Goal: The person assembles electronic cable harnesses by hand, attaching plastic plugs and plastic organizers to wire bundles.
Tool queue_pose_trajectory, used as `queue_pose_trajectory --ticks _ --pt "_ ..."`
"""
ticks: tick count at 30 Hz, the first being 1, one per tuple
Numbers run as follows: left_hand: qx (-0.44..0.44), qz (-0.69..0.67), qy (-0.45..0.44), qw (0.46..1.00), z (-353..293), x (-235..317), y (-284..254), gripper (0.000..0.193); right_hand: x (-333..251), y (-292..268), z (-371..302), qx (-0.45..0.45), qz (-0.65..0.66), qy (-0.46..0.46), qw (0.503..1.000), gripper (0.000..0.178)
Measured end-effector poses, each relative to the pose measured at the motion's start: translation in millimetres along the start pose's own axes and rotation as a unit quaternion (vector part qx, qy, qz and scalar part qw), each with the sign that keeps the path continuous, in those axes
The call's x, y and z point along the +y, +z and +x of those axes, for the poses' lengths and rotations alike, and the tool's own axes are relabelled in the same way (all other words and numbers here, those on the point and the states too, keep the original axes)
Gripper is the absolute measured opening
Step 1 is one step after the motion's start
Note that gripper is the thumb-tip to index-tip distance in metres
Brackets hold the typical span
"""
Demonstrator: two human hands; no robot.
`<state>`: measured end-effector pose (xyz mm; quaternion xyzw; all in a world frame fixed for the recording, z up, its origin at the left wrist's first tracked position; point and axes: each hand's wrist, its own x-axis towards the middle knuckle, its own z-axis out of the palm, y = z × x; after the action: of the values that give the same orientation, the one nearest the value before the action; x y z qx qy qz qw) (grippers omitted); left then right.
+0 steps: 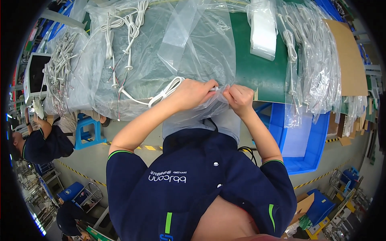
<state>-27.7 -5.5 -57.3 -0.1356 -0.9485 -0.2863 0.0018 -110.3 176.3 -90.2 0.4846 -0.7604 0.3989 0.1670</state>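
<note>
My left hand (192, 93) is closed round a bundled white cable (165, 90). Its coil sticks out on the left of the hand, and a short white end shows at the fingertips. Close by on the right, my right hand (241, 97) pinches the edge of a clear plastic bag (220, 101) that hangs over the front of the table. The cable's tip is right beside the bag; whether it is inside the bag's mouth I cannot tell. From the coil the cable runs left to thin wire leads with connectors (116, 85).
Clear plastic sheeting covers much of the green table (261, 76). White bundled cables (132, 26) lie at the back, more (60, 60) on the left. A stack of clear bags (263, 34) and bagged cables (317, 60) lie right. A blue bin (309, 152) stands below; a co-worker (48, 138) sits left.
</note>
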Motion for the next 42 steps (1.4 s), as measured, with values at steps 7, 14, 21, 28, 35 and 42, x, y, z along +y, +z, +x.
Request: queue_pose_trajectory --ticks 7,14,21,28,35,42 --pt "-0.003 0.004 -0.008 1.000 -0.4 -2.5 1.3 0.024 2.4 3.3 -0.1 0.011 -0.003 0.016 1.000 0.027" --pt "0.048 0.018 -0.042 0.998 12.1 0.5 -21.2 0.021 -3.7 -5.0 8.2 -0.025 0.090 0.194 0.977 0.029" --pt "0.243 -0.186 -0.160 0.939 5.4 7.9 -39.3 0.019 -15.7 -29.1 4.2 0.053 0.313 0.421 0.850 0.023" --pt "0.252 -0.058 -0.088 0.962 10.3 19.4 -24.3 0.015 -49.2 -22.5 38.5 -0.055 0.240 0.341 0.907 0.020" --pt "0.164 -0.062 -0.099 0.980 8.5 4.9 -12.1 0.018 -35.0 -5.6 1.8 0.131 0.295 0.409 0.853 0.014" --pt "0.177 -0.124 -0.054 0.975 9.7 15.9 -20.7 0.011 -34.1 -4.0 -1.1 0.074 0.128 0.417 0.897 0.015"
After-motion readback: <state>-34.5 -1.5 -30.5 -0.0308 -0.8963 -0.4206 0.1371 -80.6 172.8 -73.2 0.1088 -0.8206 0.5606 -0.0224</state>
